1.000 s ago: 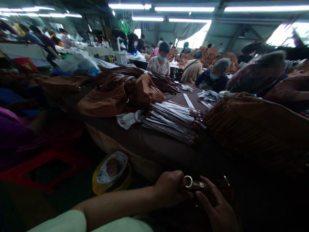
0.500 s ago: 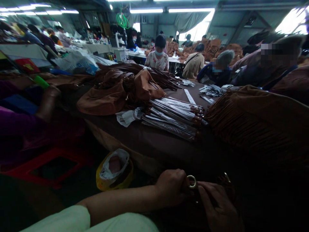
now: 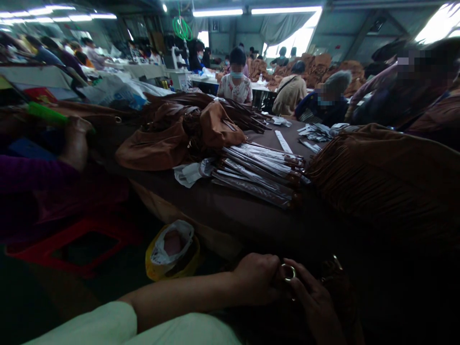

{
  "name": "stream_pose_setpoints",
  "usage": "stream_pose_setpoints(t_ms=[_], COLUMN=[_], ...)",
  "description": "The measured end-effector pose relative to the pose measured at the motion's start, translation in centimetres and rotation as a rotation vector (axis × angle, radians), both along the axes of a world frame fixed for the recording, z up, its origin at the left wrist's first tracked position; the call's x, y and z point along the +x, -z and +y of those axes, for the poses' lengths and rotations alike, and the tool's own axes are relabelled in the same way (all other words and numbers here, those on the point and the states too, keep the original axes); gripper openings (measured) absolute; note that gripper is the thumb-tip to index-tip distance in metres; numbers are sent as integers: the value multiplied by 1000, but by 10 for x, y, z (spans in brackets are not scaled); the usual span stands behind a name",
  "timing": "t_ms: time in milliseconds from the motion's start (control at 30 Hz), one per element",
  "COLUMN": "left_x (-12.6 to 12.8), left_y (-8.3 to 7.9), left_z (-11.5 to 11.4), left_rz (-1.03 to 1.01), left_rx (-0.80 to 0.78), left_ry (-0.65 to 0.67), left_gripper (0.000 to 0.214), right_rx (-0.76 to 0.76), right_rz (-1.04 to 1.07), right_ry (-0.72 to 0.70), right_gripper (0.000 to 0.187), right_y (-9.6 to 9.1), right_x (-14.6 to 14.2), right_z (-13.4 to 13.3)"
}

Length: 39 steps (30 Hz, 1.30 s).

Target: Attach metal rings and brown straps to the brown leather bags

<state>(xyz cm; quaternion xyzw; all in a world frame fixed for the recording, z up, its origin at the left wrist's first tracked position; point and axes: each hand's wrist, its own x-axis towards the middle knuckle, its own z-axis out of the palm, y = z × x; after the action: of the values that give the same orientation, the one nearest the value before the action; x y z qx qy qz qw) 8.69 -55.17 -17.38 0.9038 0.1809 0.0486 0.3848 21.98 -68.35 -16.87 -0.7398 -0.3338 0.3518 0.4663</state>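
A light, even hold serves best: the left hand [image 3: 257,279] stays steady, its grip curled tight, contents hidden; the right hand [image 3: 316,299] clamps the smooth, round metal ring [image 3: 294,274] between them. Slick plastic-wrapped straps [image 3: 258,173] and fringed, suede-like brown material [image 3: 391,163] lie on the bench [image 3: 230,211].

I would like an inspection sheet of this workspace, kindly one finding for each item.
Surface: dark table, dimly lit.
Work items: gold-coloured ring between the hands.
Clutter: wrapped strips, brown goods, crumpled wrapping on the table.
Grip: left hand curled beside the ring, contents hidden; right hand has fingers at the ring, firmness unclear.
Cables: green coil hanging at the back; cable or hose unclear.
Surroundings: co-workers, red stool, yellow container.
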Motion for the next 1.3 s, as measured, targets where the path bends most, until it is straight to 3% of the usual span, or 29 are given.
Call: stream_pose_setpoints(t_ms=[100, 200, 300, 500, 700, 833, 1067, 1300], left_x=[-1, -3, -3, -4, -5, -5, -7, -10], left_y=[-1, 0, 2, 8, 6, -1, -8, -8], left_z=[-1, -3, -4, -2, -2, -2, 1, 7], left_rz=[24, 54, 75, 115, 70, 114, 186, 134], left_rx=[-13, -48, -81, -92, -82, -120, -127, -162], left_ry=[19, -2, -26, -66, -21, 11, 58, 82], left_gripper=[42, 41, 44, 36, 28, 30, 39, 41], right_rx=[-25, -25, -8, 21, -11, 56, 108, 59], right_rz=[206, 269, 162, -258, -183, -244, -237, -131], right_ry=[19, 38, 19, 67, 35, 51, -40, -61], right_gripper=[47, 49, 51, 48, 44, 44, 41, 41], right_y=[7, 11, 12, 22, 25, 25, 21, 16], right_x=[0, -3, -8, -19, -25, -26, -22, -16], right_z=[1, 4, 7, 10, 7, 8, 10, 6])
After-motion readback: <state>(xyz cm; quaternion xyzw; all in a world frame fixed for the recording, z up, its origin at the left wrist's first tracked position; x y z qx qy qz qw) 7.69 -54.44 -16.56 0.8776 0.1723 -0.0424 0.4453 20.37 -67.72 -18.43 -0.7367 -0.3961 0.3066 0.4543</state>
